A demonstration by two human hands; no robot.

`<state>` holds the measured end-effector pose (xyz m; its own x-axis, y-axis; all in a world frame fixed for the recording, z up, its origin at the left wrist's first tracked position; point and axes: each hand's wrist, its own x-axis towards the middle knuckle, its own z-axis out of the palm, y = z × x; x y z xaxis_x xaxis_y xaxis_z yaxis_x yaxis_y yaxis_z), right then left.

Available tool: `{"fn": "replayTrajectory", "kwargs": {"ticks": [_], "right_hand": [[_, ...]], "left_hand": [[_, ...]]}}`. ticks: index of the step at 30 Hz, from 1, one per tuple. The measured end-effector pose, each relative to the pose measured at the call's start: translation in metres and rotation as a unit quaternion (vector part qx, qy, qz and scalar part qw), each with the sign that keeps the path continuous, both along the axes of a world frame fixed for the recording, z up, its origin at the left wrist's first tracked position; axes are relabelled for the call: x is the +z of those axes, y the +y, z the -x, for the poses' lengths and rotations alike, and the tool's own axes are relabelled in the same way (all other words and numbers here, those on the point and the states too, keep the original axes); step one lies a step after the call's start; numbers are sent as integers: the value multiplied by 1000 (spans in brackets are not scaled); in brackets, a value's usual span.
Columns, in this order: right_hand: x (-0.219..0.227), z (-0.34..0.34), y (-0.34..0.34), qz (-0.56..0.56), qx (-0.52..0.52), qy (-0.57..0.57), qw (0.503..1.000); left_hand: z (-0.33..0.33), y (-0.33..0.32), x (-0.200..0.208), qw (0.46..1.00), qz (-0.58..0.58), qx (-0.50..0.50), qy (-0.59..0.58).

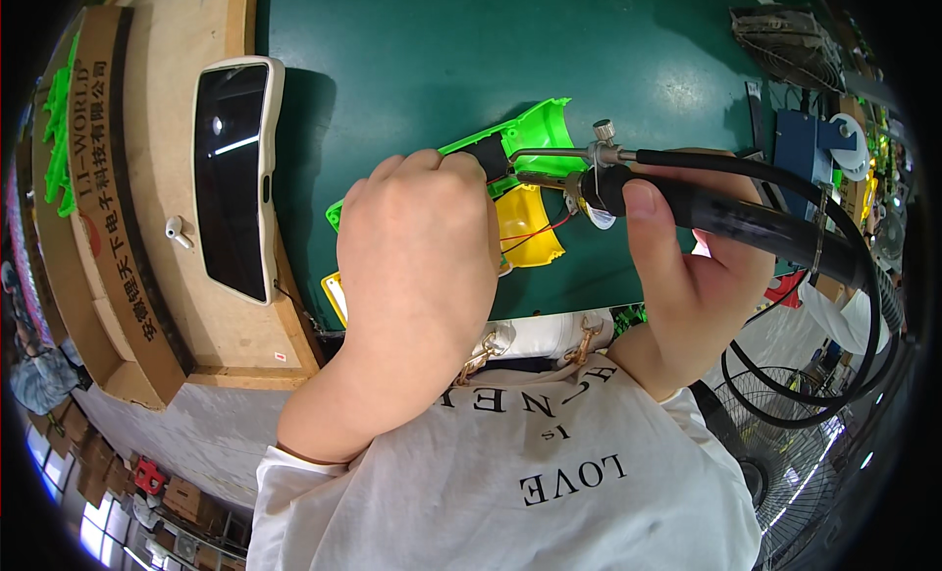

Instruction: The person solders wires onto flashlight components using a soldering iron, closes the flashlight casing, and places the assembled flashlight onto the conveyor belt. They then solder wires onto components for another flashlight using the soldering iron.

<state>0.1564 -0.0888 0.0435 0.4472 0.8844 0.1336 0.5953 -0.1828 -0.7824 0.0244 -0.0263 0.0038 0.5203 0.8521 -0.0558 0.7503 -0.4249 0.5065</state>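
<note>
My right hand (687, 262) is closed around the black handle of a soldering iron (726, 210) with a metal solder-feed tube clamped along it. Its tip points left, close to a black part (483, 156) inside a bright green plastic shell half (540, 129). Thin red and black wires (535, 235) run across a yellow shell half (530, 218) just below. My left hand (422, 242) is closed over the left part of both shells, knuckles up. Its fingertips, and whatever they pinch, are hidden beneath the hand.
A phone in a pale case (234, 179) stands at the left, beside a white earbud (178, 232) on a wooden board. A cardboard box (123, 228) lies farther left. The iron's black cable (868, 267) loops at the right, near a blue device (810, 144) and a fan (775, 453).
</note>
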Motion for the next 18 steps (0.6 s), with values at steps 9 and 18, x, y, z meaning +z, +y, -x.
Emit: {"fn": "replayTrajectory", "kwargs": {"ticks": [9,18], "right_hand": [[3,-1,-1,-9,-12,-9,1000],[2,0,0,-7,-8,-5,1000]], "left_hand": [[-1,1,1,1000,3,-5,-6],[0,0,1,1000,-1,-7,1]]}}
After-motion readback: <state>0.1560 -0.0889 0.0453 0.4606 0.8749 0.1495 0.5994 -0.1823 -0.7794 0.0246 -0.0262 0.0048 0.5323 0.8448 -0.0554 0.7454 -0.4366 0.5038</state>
